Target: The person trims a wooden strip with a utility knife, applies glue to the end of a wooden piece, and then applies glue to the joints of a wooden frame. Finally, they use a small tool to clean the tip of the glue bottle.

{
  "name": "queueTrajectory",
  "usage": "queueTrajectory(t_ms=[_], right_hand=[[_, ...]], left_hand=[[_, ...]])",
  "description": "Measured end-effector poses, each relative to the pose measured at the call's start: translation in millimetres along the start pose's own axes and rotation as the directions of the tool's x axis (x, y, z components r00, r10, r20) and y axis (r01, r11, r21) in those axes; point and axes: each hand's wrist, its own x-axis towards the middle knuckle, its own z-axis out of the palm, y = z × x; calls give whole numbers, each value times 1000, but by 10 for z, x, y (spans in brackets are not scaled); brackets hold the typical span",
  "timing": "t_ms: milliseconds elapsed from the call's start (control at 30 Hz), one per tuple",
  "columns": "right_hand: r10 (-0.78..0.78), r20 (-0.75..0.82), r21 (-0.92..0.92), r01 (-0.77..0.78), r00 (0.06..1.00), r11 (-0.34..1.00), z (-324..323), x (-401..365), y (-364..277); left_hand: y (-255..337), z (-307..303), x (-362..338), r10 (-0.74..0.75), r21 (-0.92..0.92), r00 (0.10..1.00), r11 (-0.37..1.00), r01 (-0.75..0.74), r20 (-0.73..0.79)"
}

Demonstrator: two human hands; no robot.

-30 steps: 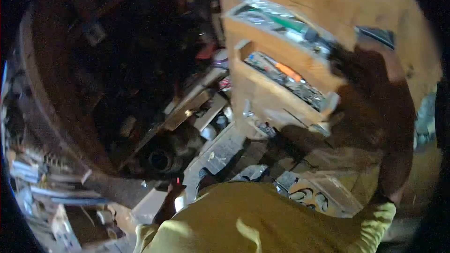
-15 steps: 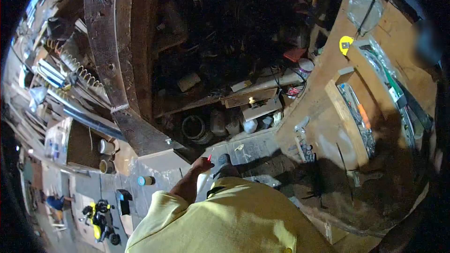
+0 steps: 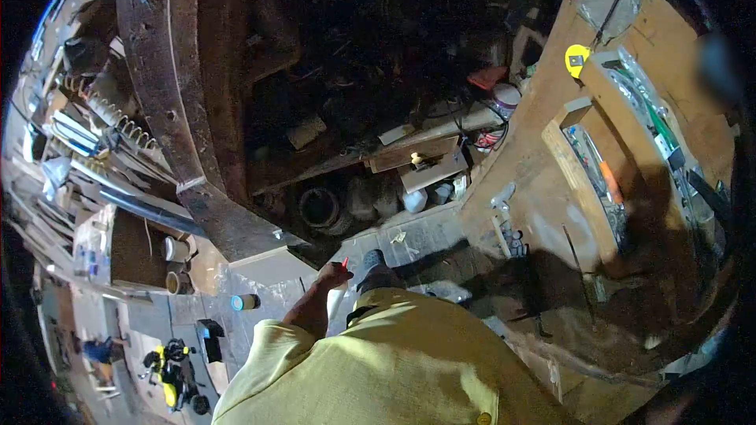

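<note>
My left hand [image 3: 334,274] is closed around a white bottle [image 3: 336,301] with a red tip [image 3: 345,262], low beside my yellow shirt. Just right of it my foot [image 3: 372,258] rests on the grey floor. The right hand does not show. To the right, a wooden drawer [image 3: 579,189] holds tools, among them one with an orange handle [image 3: 610,181]. A yellow tape measure [image 3: 577,60] lies on the wooden surface above it.
A dark shelf [image 3: 354,159] full of clutter stands ahead. On the left are a thick wooden post [image 3: 157,94], a blue-lidded can [image 3: 245,302] and a black and yellow toy vehicle [image 3: 168,374]. A person [image 3: 98,350] is at the far lower left.
The view has shifted slightly, and the shelf and post sit a little further left. My left hand still holds the bottle.
</note>
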Motion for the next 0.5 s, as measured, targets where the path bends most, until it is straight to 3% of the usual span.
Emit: queueTrajectory(t_ms=[33,133,200,267,300,333,367,400,433,500], right_hand=[[41,-25,84,-39,999,996,-14,-58,11],[-21,-129,-20,18,991,1000,-127,-198,-55],[-40,-214,-85,23,976,996,-74,-316,-22],[38,-570,-4,-49,821,999,43,-448,86],[156,-741,34,-195,653,980,207,-442,-40],[150,-741,34,-187,655,982,353,-450,-104],[215,-821,167,-136,529,976,492,-472,-154],[292,-871,291,-63,396,955,649,-491,-213],[291,-869,293,-56,401,954,894,-549,-284],[451,-583,594,-24,676,804,1366,-596,-450]], left_hand=[[66,-37,-42,-120,-99,993,988,119,-7],[417,-409,-248,-155,-247,986,955,164,54],[445,-370,-181,-167,-246,985,954,172,40],[300,-207,-53,-181,-247,983,952,182,27],[145,-46,108,-72,-174,997,982,72,10],[67,57,172,39,-100,999,994,-39,0],[730,-489,-112,-146,-18,989,989,146,41],[824,-590,-142,-153,-23,987,988,154,40],[855,-633,-175,-163,-108,986,980,167,39],[723,-500,-145,-169,-185,986,969,165,-3]])
